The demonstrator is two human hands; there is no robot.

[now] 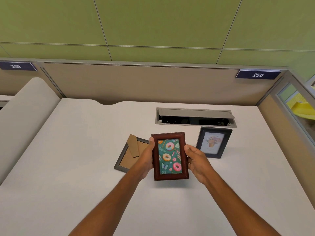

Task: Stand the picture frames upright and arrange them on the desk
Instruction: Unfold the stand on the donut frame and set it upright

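1. Both bare forearms reach forward from the near edge of the white table (pixel 68 150), converging toward its middle.
2. The left hand (pixel 146 159) is clamped on the left side of a reddish-brown wooden picture frame (pixel 170 156), thumb lying along the front of its upper left rim, the other fingers hidden behind it.
3. The right hand (pixel 196 159) is clamped on the frame's right side, thumb pressed on the front of the right rim, fingers curled around the back.
4. The wooden frame is held in portrait position, face toward the camera, showing a teal print of doughnuts and butterflies; whether its bottom edge touches the table I cannot tell.
5. A grey picture frame (pixel 122 160) lies face down on the table just left of the held one, partly hidden by the left hand, its brown cardboard stand (pixel 133 146) showing on the back.
6. A dark blue picture frame (pixel 214 142) with a flower print stands upright to the right, nearer the far edge.
7. Just behind it, a grey recessed cable tray (pixel 196 117) sits in the table, lid raised; its interior is dark, contents too unclear to tell.
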